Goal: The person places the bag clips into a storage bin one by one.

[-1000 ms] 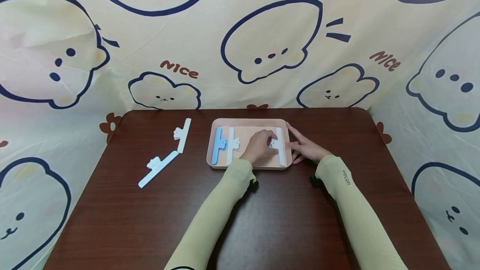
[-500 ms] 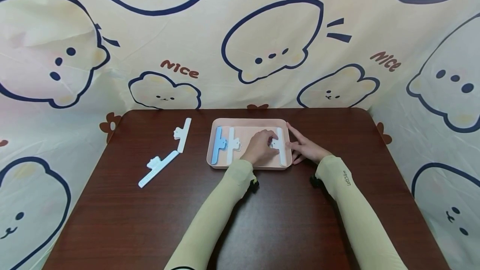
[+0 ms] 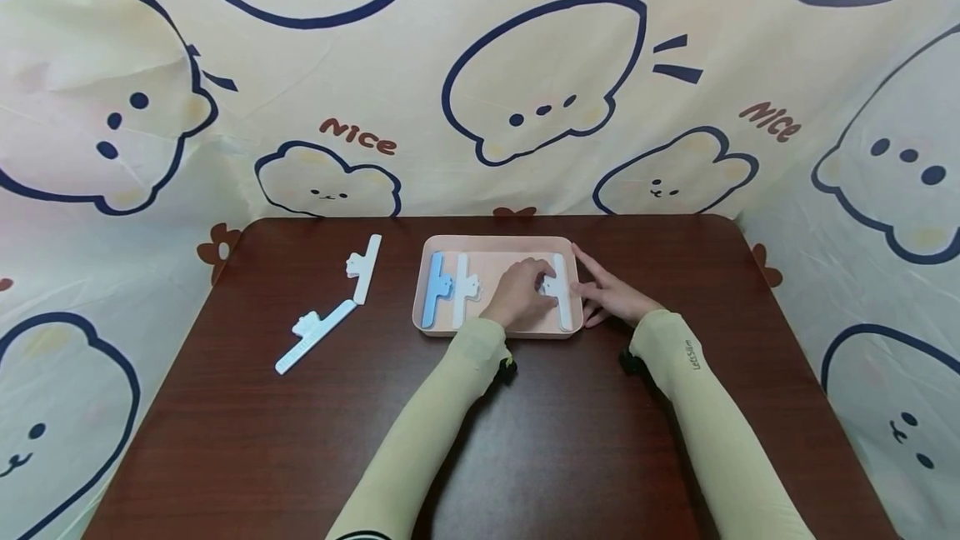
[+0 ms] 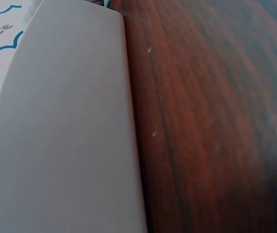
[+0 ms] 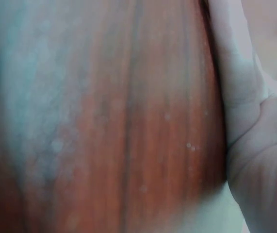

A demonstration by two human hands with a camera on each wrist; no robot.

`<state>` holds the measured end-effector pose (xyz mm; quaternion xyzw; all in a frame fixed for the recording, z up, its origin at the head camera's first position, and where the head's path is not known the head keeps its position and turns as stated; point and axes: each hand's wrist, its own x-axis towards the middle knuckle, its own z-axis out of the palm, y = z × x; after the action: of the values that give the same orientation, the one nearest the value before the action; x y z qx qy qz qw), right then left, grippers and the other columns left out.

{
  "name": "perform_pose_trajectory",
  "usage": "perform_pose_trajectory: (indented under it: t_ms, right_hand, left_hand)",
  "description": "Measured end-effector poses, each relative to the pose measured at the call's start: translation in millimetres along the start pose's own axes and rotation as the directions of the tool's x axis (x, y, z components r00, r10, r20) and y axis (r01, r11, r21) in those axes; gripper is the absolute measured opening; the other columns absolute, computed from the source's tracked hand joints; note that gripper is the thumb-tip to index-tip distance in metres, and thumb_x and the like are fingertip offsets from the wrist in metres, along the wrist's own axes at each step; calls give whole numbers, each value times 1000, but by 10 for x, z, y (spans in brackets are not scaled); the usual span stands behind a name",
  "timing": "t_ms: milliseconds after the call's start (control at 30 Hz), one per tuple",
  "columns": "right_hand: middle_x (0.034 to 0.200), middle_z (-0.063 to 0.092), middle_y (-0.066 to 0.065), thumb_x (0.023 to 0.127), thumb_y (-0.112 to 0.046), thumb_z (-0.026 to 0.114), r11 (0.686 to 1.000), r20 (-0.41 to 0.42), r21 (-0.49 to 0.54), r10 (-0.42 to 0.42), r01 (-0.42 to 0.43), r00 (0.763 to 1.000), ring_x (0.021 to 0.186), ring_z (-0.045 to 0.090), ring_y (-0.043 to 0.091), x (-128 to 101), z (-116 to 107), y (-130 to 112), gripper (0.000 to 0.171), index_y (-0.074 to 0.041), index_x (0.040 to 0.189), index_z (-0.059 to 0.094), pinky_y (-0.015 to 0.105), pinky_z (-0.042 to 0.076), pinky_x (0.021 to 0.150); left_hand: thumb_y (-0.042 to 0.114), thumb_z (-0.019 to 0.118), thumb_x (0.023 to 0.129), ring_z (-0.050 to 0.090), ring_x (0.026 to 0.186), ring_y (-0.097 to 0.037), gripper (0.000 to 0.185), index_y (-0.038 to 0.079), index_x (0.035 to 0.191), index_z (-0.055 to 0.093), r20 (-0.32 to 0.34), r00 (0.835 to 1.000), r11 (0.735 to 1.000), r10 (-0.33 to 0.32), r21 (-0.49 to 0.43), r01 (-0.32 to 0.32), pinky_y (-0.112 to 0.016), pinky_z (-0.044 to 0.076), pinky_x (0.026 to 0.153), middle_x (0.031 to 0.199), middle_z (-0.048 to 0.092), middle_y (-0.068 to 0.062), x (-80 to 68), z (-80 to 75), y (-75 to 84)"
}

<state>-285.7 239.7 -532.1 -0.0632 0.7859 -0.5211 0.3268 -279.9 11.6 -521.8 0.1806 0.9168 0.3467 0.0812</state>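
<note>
A pale pink tray (image 3: 491, 243) lies on the table. In it, at the right, is a pale blue-white long clip (image 3: 562, 307) with an animal-shaped handle; my left hand (image 3: 519, 297) reaches over the tray's front rim, fingers curled, and pinches that handle. My right hand (image 3: 617, 297) rests at the tray's right side with fingers extended, fingertips right at the rim; its palm also shows in the right wrist view. At the tray's left lie a blue clip (image 3: 434, 294) and a white clip (image 3: 461, 298). The left wrist view shows mostly the tray's outer wall (image 4: 65, 111).
Left of the tray, two more clips lie on the brown table (image 3: 525, 440): a white clip (image 3: 365, 273) farther back and a pale blue clip (image 3: 318, 336) nearer, their ends meeting. A cartoon-printed cloth (image 3: 420, 73) hangs behind and beside the table.
</note>
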Motion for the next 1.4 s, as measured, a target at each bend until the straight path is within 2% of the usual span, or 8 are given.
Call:
perform_pose_trajectory:
  t_ms: [900, 1133, 1400]
  right_hand:
    - [110, 70, 16, 109, -42, 50, 1000, -2, -5, -1, 1, 1000, 87, 70, 28, -19, 8, -24, 75, -62, 157, -4, 40, 61, 81]
    - [110, 70, 17, 109, -41, 52, 1000, 5, 4, 7, -7, 1000, 87, 71, 29, -13, 19, -18, 76, -62, 157, -3, 41, 62, 82]
    - [110, 70, 17, 109, -41, 51, 1000, -1, -1, 10, -10, 1000, 86, 71, 28, -14, 16, -34, 76, -61, 158, -4, 40, 62, 81]
  left_hand:
    - [22, 85, 87, 54, 89, -17, 42, 12, 124, 69, 5, 1000, 999, -13, 33, 12, -28, 47, 80, 99, 62, -2, 1, 5, 22]
    - [24, 84, 88, 54, 91, -16, 42, 14, 125, 68, 11, 999, 999, -31, 17, 30, -29, 47, 83, 100, 62, -1, -27, 8, 22]
    - [23, 85, 87, 59, 99, -16, 50, 12, 131, 65, 12, 1000, 1000, -8, 0, 8, -30, 52, 90, 110, 64, -3, -39, -24, 15]
